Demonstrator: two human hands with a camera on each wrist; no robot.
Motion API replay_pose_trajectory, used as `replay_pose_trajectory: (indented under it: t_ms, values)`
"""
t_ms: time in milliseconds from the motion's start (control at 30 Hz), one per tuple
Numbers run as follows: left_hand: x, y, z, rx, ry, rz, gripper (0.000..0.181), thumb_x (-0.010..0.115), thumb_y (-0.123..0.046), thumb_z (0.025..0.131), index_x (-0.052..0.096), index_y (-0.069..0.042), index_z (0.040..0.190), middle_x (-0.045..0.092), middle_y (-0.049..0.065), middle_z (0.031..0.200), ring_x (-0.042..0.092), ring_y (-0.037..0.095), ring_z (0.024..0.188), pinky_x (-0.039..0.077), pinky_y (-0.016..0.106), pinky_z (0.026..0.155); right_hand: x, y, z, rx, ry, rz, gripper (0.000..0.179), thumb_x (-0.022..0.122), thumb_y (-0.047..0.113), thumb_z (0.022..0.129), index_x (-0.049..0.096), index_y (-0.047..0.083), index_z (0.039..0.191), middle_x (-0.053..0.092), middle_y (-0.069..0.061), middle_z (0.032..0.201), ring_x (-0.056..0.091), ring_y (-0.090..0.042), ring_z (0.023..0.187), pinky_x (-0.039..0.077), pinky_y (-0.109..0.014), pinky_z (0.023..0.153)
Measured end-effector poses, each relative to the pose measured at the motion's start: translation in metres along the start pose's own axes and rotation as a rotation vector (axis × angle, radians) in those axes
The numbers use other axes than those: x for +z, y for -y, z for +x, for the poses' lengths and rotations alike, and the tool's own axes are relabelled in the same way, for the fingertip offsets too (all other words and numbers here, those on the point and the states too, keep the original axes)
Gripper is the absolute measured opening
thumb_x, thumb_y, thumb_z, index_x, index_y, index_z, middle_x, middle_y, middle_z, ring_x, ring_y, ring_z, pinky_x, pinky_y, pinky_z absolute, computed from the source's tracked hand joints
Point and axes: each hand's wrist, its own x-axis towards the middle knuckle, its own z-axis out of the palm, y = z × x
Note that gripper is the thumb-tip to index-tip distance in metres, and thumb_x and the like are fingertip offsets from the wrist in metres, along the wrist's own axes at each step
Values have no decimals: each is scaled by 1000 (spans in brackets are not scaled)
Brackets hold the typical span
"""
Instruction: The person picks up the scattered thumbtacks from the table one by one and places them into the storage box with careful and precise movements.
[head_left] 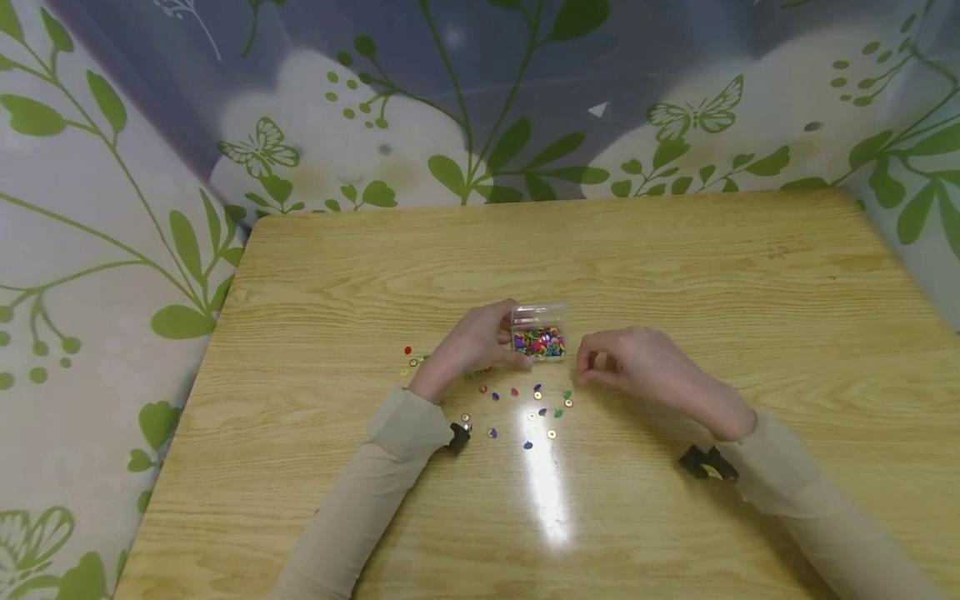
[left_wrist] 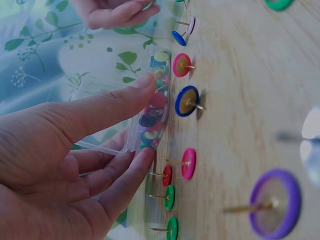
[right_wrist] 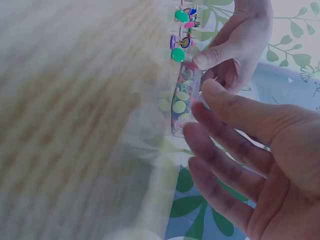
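nearest, two pale sleeves [head_left: 787, 475] reach in over the wood-grain table [head_left: 360, 275], a black device [head_left: 459, 438] under the left wrist and another [head_left: 703, 462] under the right. farther in, a blue tack [head_left: 528, 445] lies loose, and beyond it more flat-headed tacks are scattered in purple, green, red and gold, several with their pins pointing up or sideways. another loose group, with a red tack [head_left: 408, 350], lies to the left, partly behind the left wrist.

beyond these, the right hand [head_left: 643, 360] hangs just right of the box, apart from it; its thumb and forefinger are narrowed close together, but whether a tack sits between them one cannot tell. the left hand [head_left: 480, 335] holds the small clear box [head_left: 551, 359] from its left side, thumb on the near wall. the box is crowded with mixed tacks, its clear lid [head_left: 551, 312] raised at the far side. farthest stands the leaf-patterned wall covering [head_left: 390, 171].
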Motion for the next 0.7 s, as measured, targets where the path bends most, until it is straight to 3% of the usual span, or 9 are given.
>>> replay_pose_trajectory:
  t_ms: [200, 533, 700]
  values:
    - [0, 0, 0, 1, 0, -6, 64, 89, -20, 78, 58, -14, 133, 64, 8, 127, 61, 24, 114, 53, 38, 97, -2, 1, 7, -14, -75, -45, 19, 85, 7, 79, 76, 15, 94, 75, 4, 92, 64, -7, 68, 52, -22, 57]
    - [0, 1, 0, 7, 9, -6, 65, 89, -20, 78, 57, -14, 134, 64, 9, 128, 62, 25, 114, 54, 37, 96, -2, 8, 30, -6, -113, -59, 11, 84, 17, 82, 77, 20, 90, 74, 7, 88, 51, -3, 59, 42, -22, 51]
    - [-1, 1, 1, 11, 13, -2, 63, 89, -20, 78, 58, -14, 133, 64, 9, 128, 61, 24, 114, 54, 38, 96, 1, 12, 41, -35, -143, -63, 9, 83, 14, 84, 78, 18, 90, 75, 4, 89, 55, -5, 60, 44, -23, 51]
